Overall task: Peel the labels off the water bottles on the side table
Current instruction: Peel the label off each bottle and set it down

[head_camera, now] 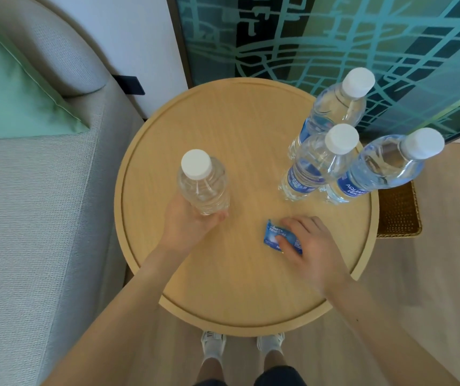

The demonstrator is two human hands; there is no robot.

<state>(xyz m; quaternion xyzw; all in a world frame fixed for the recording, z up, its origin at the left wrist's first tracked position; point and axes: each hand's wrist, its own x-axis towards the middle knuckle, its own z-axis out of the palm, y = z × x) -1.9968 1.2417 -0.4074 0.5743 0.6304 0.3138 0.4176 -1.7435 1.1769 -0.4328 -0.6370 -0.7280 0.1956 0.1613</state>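
Left hand: fingers and thumb are curled round the lower body of the bare bottle. The bottle is clear, carries no label, has a white cap and stands upright, leaning slightly away from the palm. Whether its base touches the side table cannot be told; the fingers hide it.

Right hand: it lies palm down on the table to the right of the left-hand grip and slightly nearer the person. The thumb presses on the face of the peeled label and the fingers curl over its far edge, so the label is pinched. The label is blue with white print and crumpled. It lies on the tabletop, with its right part hidden under the hand.

Labelled bottles: three stand upright beyond the right-hand grip, towards the far right rim of the table. The middle bottle is closest to that hand. The right bottle stands just beside the middle one, and the rear bottle stands behind both. Each has a white cap and a blue label round its body. All three are well apart from the bare bottle.

Surroundings: a grey sofa with a green cushion lies left of the left-hand grip. A wicker basket sits beyond the table's right rim, and a teal patterned panel stands behind the bottles.
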